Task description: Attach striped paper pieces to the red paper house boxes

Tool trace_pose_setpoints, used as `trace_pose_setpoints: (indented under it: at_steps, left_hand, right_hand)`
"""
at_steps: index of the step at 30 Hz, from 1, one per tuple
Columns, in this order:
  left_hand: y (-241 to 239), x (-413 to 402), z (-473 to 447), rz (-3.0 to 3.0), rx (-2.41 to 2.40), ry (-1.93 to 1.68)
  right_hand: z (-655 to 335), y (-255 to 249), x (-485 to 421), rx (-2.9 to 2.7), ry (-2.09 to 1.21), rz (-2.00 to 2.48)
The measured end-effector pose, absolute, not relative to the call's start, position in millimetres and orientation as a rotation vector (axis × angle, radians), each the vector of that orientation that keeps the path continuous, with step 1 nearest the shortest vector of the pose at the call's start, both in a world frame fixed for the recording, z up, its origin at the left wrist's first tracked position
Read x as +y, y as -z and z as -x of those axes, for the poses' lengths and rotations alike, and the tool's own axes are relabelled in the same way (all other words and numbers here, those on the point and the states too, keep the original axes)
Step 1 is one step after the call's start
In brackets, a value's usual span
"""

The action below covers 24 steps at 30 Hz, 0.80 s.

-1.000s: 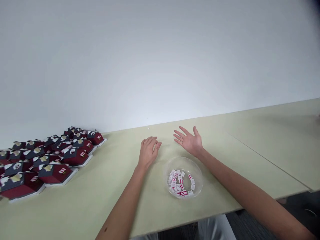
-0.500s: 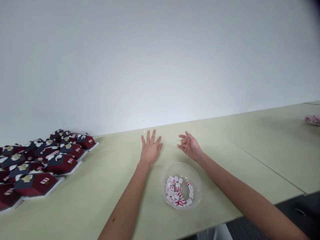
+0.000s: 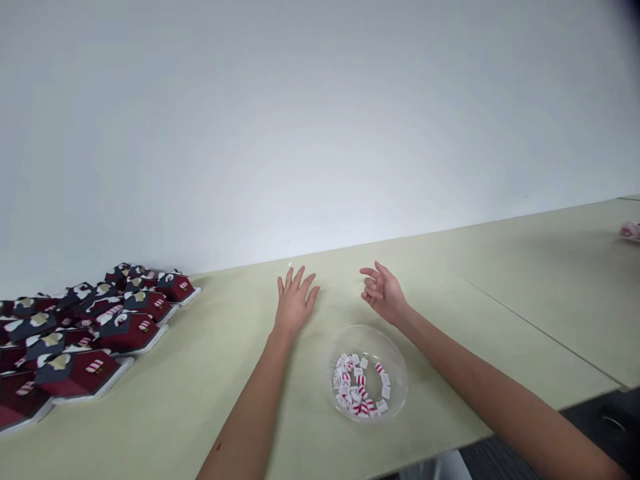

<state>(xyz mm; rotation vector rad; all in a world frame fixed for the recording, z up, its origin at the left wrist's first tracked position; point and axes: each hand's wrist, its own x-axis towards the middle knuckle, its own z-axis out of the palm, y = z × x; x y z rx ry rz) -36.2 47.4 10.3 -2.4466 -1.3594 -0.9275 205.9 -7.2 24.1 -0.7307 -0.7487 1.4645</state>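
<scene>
Houses (image 3: 123,335) with dark red walls and dark grey roofs stand packed together on the table (image 3: 500,280), well to the left of both hands; the nearer ones already carry red-and-white striped panels (image 3: 95,366) on their end walls, so that much looks done on them, though rows behind are partly hidden. Loose striped pieces (image 3: 361,380) that look much alike lie in the clear plastic bowl (image 3: 397,363), nearest the table's front edge, seemingly unused. The left hand (image 3: 294,307) is palm down with fingers spread, gripping nothing, its fingertips near a small white speck (image 3: 290,265); whether it touches the tabletop I cannot tell. The right hand (image 3: 387,297), just beyond the bowl, has loosely curled fingers with nothing visible in them.
</scene>
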Motion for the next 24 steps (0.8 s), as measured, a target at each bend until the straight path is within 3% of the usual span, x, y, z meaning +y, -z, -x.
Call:
trace_pose_setpoints:
  at_steps: [10, 24]
  left_hand:
    - [-15, 19, 1, 2.794, -0.983, 0.744]
    - [-15, 25, 13, 2.709, -1.123, 0.937]
  right_hand:
    - [-176, -3, -14, -1.377, -1.493, 0.747]
    - [-207, -3, -2, -1.047, -0.962, 1.083]
